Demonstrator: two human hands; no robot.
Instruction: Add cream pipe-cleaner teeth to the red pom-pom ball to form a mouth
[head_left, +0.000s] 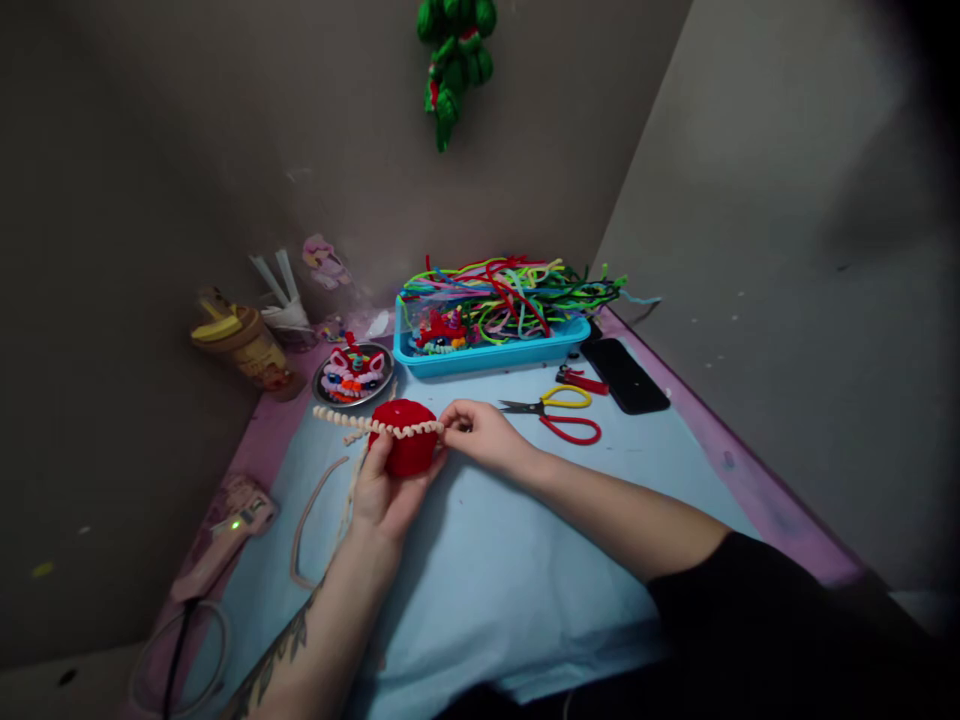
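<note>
Red and rounded, a fuzzy piece (412,457) sat gripped in the left hand (385,495) above the pale-blue sheet (510,560). The right hand (481,432) pinched one end of a cream, coiled fuzzy strand (375,427) crossing the piece.

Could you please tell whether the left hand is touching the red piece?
Touching: the head view shows the left hand holding the red piece from below.
</note>
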